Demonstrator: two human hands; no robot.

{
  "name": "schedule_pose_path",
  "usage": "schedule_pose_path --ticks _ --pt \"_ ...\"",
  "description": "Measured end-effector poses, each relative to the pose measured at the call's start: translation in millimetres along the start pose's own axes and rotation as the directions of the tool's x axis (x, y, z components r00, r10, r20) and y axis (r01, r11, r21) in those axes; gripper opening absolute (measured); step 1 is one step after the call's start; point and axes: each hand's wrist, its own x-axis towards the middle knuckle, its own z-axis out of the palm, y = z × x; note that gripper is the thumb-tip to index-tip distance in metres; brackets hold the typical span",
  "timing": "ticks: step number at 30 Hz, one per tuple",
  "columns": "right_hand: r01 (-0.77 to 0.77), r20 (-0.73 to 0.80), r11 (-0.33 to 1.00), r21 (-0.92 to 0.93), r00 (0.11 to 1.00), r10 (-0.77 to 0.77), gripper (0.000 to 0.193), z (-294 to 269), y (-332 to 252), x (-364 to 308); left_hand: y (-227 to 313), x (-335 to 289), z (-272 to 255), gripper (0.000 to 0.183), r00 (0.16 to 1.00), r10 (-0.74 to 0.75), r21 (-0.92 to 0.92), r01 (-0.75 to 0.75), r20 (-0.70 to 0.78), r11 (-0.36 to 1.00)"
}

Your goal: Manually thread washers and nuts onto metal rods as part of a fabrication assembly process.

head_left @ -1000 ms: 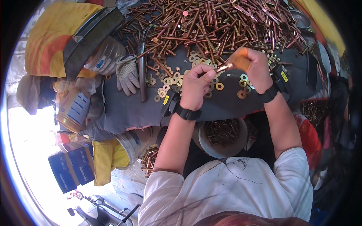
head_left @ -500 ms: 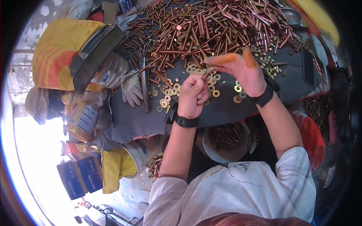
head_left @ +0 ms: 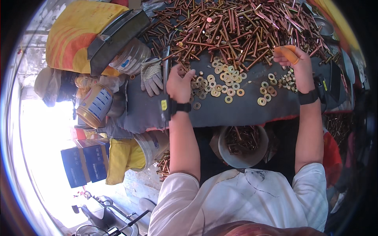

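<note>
My left hand (head_left: 180, 85) is at the left edge of the scattered washers (head_left: 228, 80), beside the lower left of the bolt pile. Its thumb stands apart from the curled fingers, and I see nothing held between them. My right hand (head_left: 298, 65), with orange covers on two digits, is at the lower right edge of the copper-coloured bolts (head_left: 236, 29). Its fingers are bent together, pointing left; whatever they may grip is hidden. Just below that hand lies a small heap of brass-coloured nuts (head_left: 287, 81). The washers are flat, ring-shaped and yellowish.
Left of my left hand are a striped work glove (head_left: 151, 78) and a plastic jug (head_left: 130, 59). A dark metal trough (head_left: 116, 39) rests on yellow cloth. Below the grey table cover's edge stands a bucket (head_left: 225, 151) of bolts. A phone-like dark slab (head_left: 334, 84) lies right.
My hands have parted from near the middle, the left toward the left side and the right toward the right. The bolt seen in my left hand no longer shows there. The view has shifted.
</note>
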Motion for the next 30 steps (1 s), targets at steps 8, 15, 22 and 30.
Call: schedule_pose_path --ticks 8,15,22,30 --pt "-0.071 -0.227 0.873 -0.483 0.973 -0.046 0.022 -29.7 13.7 6.2 -36.3 31.4 29.1 0.083 0.996 -0.019 0.198 0.035 -0.083 0.980" --pt "-0.120 -0.209 0.366 -0.923 0.954 -0.215 0.018 -50.6 23.5 10.1 26.3 -6.9 35.4 0.057 0.963 -0.025 -0.645 0.198 0.267 0.739" --pt "0.031 -0.074 0.270 -0.962 0.925 -0.372 0.016 -39.6 28.7 8.3 42.9 -18.8 52.2 0.008 0.930 0.067 -0.789 0.266 0.360 0.554" --pt "-0.069 -0.265 0.393 -0.917 0.842 -0.471 0.029 -34.6 33.4 33.9 52.7 -27.9 62.3 0.013 0.926 0.087 -0.719 0.223 0.366 0.658"
